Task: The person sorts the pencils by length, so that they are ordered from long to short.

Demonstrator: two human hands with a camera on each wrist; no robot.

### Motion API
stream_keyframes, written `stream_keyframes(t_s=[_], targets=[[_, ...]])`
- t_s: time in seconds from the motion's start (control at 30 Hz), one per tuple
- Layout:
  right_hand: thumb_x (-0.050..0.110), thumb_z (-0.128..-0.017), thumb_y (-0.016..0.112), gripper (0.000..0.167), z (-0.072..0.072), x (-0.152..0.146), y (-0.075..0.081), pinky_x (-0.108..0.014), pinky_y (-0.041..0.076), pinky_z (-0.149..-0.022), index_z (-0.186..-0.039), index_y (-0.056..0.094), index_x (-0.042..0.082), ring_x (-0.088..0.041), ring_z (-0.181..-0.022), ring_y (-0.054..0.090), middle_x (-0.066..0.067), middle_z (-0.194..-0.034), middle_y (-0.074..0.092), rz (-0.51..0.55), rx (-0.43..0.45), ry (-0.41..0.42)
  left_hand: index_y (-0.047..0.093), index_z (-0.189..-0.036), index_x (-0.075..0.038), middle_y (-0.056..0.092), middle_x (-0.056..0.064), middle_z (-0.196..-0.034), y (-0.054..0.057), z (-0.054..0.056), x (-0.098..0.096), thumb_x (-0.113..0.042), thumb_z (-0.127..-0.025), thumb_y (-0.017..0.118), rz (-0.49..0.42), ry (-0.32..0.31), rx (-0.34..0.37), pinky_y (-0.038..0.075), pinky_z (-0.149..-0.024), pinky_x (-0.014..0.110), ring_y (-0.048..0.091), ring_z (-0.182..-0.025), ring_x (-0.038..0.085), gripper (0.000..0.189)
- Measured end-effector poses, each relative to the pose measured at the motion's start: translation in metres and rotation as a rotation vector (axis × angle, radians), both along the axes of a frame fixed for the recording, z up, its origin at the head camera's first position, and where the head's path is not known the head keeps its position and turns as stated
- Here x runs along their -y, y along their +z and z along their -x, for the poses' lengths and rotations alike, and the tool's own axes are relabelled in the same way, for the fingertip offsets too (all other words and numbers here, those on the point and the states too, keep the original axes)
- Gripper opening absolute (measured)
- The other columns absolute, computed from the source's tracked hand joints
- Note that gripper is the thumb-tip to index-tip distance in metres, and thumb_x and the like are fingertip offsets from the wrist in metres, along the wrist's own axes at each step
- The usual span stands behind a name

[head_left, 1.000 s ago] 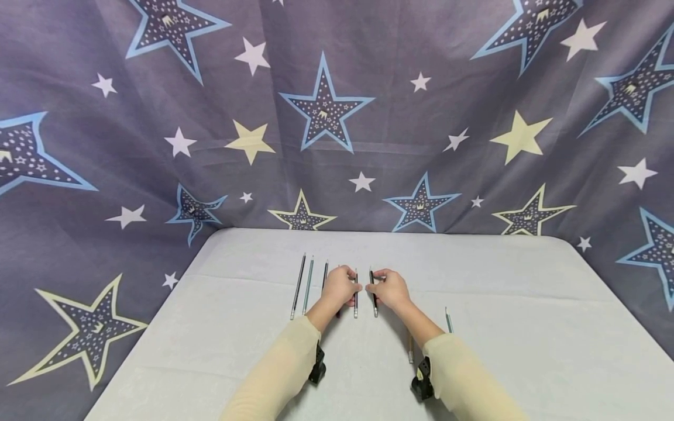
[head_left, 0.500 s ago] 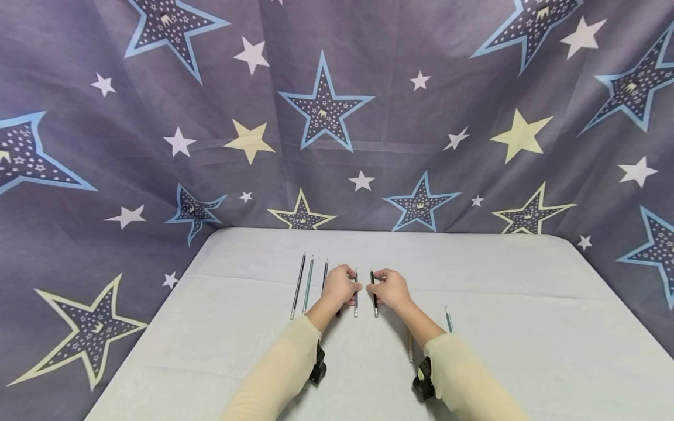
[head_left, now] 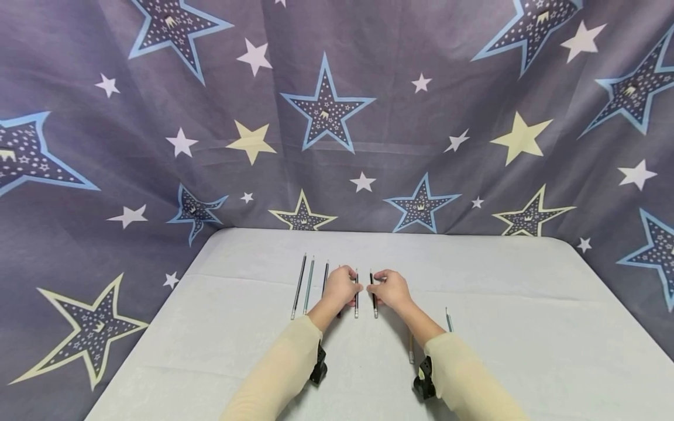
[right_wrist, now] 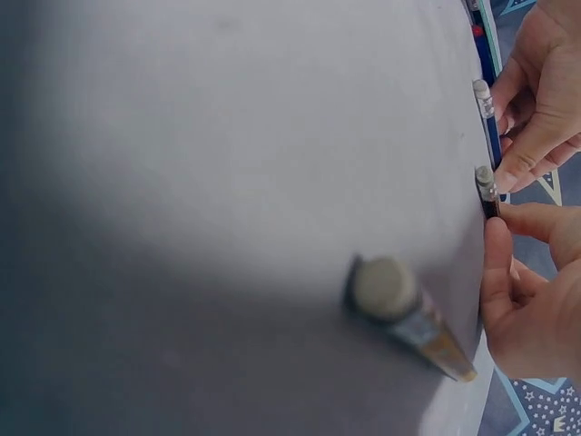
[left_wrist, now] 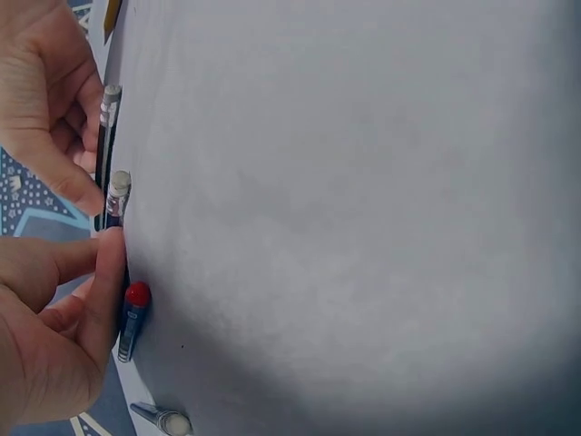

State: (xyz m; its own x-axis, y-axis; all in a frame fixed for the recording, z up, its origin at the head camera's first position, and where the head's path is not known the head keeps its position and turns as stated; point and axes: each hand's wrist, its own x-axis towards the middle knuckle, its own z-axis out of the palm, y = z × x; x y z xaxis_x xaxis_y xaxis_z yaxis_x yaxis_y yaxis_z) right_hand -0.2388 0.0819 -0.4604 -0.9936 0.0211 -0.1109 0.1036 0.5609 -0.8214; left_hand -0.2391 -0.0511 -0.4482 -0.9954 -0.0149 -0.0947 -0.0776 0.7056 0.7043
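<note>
In the head view, my left hand pinches a dark pencil between thumb and fingers, its eraser end toward me. Close on the right, my right hand pinches a black pencil, roughly parallel to the first with a small gap between. Both pencils lie at the tabletop. The left wrist view shows the left-hand pencil's grey eraser just past the fingertips. Beside that hand is a red-ended pencil, mostly covered by the hand in the head view. In the right wrist view, the right-hand pencil's eraser is visible.
Left of the hands lie a black pencil, a teal pencil and a dark pencil, side by side. Near the right forearm are a yellow-brown pencil and another teal pencil, both partly hidden. A white cloth covers the table.
</note>
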Motion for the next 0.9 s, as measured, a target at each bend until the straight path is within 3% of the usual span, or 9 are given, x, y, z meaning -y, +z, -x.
stream_keyframes(t_s=[0.53, 0.73, 0.9], targets=[[0.012, -0.083, 0.068, 0.039, -0.004, -0.014, 0.021, -0.030, 0.057, -0.050, -0.119, 0.058, 0.000, -0.014, -0.049, 0.057, -0.012, -0.074, 0.064, 0.048, -0.026, 0.030, 0.058, -0.109, -0.002, 0.062, 0.008, -0.074, 0.004, 0.001, 0.002, -0.017, -0.083, 0.070, -0.010, -0.014, 0.004, 0.050, -0.039, 0.022, 0.065, -0.050, 0.019, 0.033], [0.014, -0.083, 0.068, 0.040, -0.011, -0.029, 0.031, -0.030, 0.058, -0.053, -0.119, 0.058, 0.000, -0.015, -0.053, 0.058, -0.009, -0.075, 0.062, 0.010, -0.041, 0.052, 0.059, -0.109, -0.002, 0.060, 0.001, -0.056, 0.017, -0.009, 0.000, -0.023, -0.084, 0.069, 0.011, -0.083, -0.050, 0.049, -0.042, 0.023, 0.060, -0.043, 0.013, 0.035], [0.015, -0.084, 0.067, 0.040, -0.017, -0.046, 0.038, -0.029, 0.058, -0.055, -0.120, 0.057, -0.001, -0.017, -0.058, 0.061, -0.011, -0.081, 0.062, -0.007, -0.037, 0.068, 0.058, -0.111, -0.001, 0.065, 0.007, -0.061, 0.024, -0.020, -0.006, -0.026, -0.086, 0.068, -0.026, -0.155, -0.036, 0.045, -0.045, 0.022, 0.061, -0.046, 0.018, 0.037]])
